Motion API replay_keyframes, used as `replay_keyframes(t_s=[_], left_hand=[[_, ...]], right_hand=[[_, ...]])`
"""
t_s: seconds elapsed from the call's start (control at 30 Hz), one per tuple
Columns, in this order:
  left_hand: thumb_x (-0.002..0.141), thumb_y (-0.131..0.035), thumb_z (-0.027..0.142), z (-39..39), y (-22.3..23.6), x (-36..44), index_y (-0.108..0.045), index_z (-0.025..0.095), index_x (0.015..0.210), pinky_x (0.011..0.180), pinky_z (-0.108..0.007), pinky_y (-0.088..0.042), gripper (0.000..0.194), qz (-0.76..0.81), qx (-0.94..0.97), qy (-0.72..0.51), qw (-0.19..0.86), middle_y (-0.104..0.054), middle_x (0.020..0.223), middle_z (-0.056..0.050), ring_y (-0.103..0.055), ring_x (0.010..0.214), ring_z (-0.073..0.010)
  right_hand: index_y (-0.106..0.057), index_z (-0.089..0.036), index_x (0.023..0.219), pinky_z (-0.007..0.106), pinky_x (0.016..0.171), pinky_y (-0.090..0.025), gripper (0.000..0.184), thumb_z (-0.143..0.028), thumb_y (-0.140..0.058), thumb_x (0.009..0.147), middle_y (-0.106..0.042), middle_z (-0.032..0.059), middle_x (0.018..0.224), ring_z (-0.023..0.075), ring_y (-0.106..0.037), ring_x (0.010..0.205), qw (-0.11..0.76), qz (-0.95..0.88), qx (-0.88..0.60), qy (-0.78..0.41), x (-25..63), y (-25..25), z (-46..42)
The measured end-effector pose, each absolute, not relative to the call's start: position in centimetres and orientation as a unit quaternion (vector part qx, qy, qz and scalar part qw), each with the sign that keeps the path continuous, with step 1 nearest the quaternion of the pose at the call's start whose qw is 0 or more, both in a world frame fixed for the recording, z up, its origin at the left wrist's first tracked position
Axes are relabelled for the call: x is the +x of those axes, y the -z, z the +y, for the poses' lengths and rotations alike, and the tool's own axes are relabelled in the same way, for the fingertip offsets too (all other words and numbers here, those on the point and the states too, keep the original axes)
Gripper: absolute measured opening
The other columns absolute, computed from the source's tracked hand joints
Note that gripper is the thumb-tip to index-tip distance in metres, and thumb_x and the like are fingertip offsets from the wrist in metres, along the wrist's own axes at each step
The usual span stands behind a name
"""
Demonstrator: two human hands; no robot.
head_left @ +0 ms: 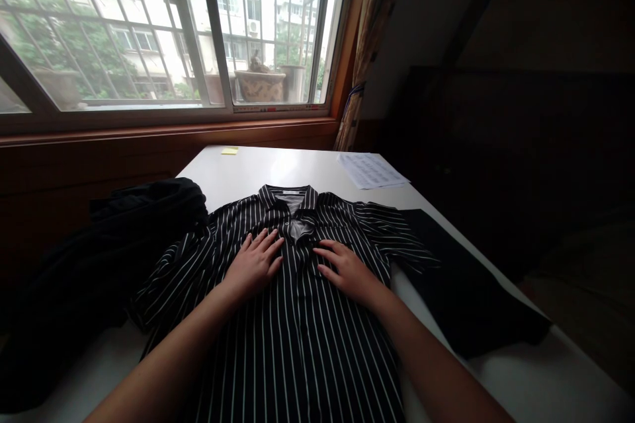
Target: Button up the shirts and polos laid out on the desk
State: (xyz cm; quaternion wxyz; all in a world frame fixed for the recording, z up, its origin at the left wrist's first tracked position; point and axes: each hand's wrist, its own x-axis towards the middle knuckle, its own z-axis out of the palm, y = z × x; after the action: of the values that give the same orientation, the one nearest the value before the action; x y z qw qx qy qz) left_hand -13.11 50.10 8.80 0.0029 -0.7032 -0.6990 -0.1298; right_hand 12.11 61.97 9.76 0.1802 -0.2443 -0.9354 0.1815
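A black shirt with white stripes (282, 324) lies spread front side up, its collar pointing toward the window. My left hand (254, 261) rests flat on the left side of its chest, fingers stretched out and a little apart. On the other side of the button placket, my right hand (344, 269) lies on the cloth with its fingers spread. Neither hand grips the fabric. Near the collar the front gapes slightly and shows a grey inside. Both short sleeves reach outward, and the lower hem runs out of view.
The shirt lies on a white table (292, 162). Dark bundled clothing (143, 225) is heaped at the left. Folded dark cloth (466, 284) lies at the right edge. Printed sheets (372, 170) and a yellow sticky note (229, 151) are at the far end, below a barred window (198, 26).
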Motion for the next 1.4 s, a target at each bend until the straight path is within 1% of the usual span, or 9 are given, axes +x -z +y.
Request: replay_keyframes(t_s=[0.2, 0.33, 0.43, 0.53, 0.63, 0.93, 1.07, 1.23, 1.4], left_hand=[[0.099, -0.040, 0.045, 50.0, -8.8, -13.1, -0.040, 0.028, 0.147, 0.119, -0.055, -0.017, 0.051, -0.695, -0.706, 0.136, 0.008, -0.032, 0.157, -0.004, -0.022, 0.147, -0.0289], [0.098, -0.046, 0.039, 49.7, -9.1, -13.1, -0.037, 0.023, 0.147, 0.118, -0.057, -0.021, 0.052, -0.684, -0.708, 0.176, 0.020, -0.041, 0.152, -0.008, -0.030, 0.144, -0.0283], [0.095, -0.051, 0.031, 49.5, -9.7, -13.1, -0.047, 0.023, 0.137, 0.115, -0.058, -0.027, 0.042, -0.650, -0.729, 0.211, 0.040, -0.051, 0.142, -0.008, -0.037, 0.138, -0.0283], [0.091, -0.059, 0.023, 49.3, -10.6, -12.6, -0.061, 0.022, 0.116, 0.105, -0.051, -0.041, 0.025, -0.609, -0.762, 0.218, 0.034, -0.059, 0.124, -0.007, -0.050, 0.122, -0.0268], [0.089, -0.061, 0.018, 48.9, -11.5, -11.7, -0.064, 0.022, 0.107, 0.088, -0.039, -0.051, 0.018, -0.560, -0.802, 0.208, -0.009, -0.062, 0.107, -0.006, -0.056, 0.101, -0.0229], [0.082, -0.073, 0.023, 46.6, -14.0, -8.9, -0.068, 0.026, 0.111, 0.075, -0.029, -0.049, 0.030, -0.418, -0.877, 0.185, -0.150, -0.062, 0.103, -0.003, -0.061, 0.088, -0.0177], [0.083, -0.073, 0.021, 46.5, -14.1, -8.7, -0.074, 0.029, 0.104, 0.070, -0.025, -0.047, 0.023, -0.400, -0.878, 0.199, -0.169, -0.062, 0.096, -0.002, -0.060, 0.084, -0.0154], [0.087, -0.067, 0.018, 46.6, -13.6, -8.5, -0.075, 0.025, 0.095, 0.067, -0.025, -0.046, 0.013, -0.383, -0.884, 0.218, -0.154, -0.063, 0.090, -0.001, -0.059, 0.076, -0.0123], [0.089, -0.063, 0.014, 46.6, -13.7, -8.2, -0.072, 0.022, 0.095, 0.069, -0.028, -0.047, 0.014, -0.373, -0.899, 0.201, -0.109, -0.063, 0.090, -0.002, -0.059, 0.074, -0.0125]], right_hand=[[-0.056, -0.026, 0.136, 0.050, 0.113, -0.035, 0.043, -0.038, -0.054, 0.094, -0.049, 0.0101, 0.144, 0.0280, -0.044, 0.134, 0.169, -0.937, -0.262, -0.156, 12.1, -9.2, 62.1], [-0.053, -0.028, 0.139, 0.052, 0.114, -0.032, 0.046, -0.043, -0.051, 0.095, -0.047, 0.0100, 0.146, 0.0294, -0.042, 0.136, 0.148, -0.939, -0.280, -0.136, 12.1, -9.1, 62.2], [-0.051, -0.029, 0.141, 0.052, 0.115, -0.030, 0.048, -0.047, -0.048, 0.096, -0.046, 0.0104, 0.148, 0.0304, -0.040, 0.137, 0.120, -0.938, -0.303, -0.119, 12.1, -9.3, 62.3], [-0.050, -0.029, 0.141, 0.050, 0.115, -0.029, 0.049, -0.049, -0.046, 0.096, -0.045, 0.0102, 0.148, 0.0300, -0.039, 0.138, 0.108, -0.937, -0.314, -0.113, 12.1, -9.3, 62.4], [-0.050, -0.029, 0.141, 0.050, 0.115, -0.028, 0.050, -0.049, -0.046, 0.096, -0.045, 0.0100, 0.149, 0.0298, -0.039, 0.138, 0.108, -0.937, -0.314, -0.112, 12.2, -9.3, 62.5], [-0.051, -0.023, 0.140, 0.048, 0.111, -0.032, 0.051, -0.049, -0.043, 0.097, -0.049, 0.0148, 0.145, 0.0307, -0.043, 0.135, 0.110, -0.934, -0.328, -0.092, 12.2, -9.1, 63.4], [-0.053, -0.023, 0.139, 0.048, 0.111, -0.034, 0.050, -0.048, -0.045, 0.097, -0.050, 0.0143, 0.143, 0.0303, -0.045, 0.133, 0.126, -0.931, -0.328, -0.096, 12.2, -9.0, 63.4], [-0.060, -0.021, 0.131, 0.046, 0.111, -0.036, 0.042, -0.040, -0.053, 0.094, -0.054, 0.0139, 0.139, 0.0290, -0.048, 0.131, 0.173, -0.922, -0.320, -0.131, 12.5, -9.0, 63.5], [-0.068, -0.023, 0.116, 0.043, 0.109, -0.039, 0.027, -0.028, -0.056, 0.093, -0.062, 0.0085, 0.126, 0.0238, -0.053, 0.122, 0.253, -0.912, -0.265, -0.184, 12.5, -10.1, 62.9]])
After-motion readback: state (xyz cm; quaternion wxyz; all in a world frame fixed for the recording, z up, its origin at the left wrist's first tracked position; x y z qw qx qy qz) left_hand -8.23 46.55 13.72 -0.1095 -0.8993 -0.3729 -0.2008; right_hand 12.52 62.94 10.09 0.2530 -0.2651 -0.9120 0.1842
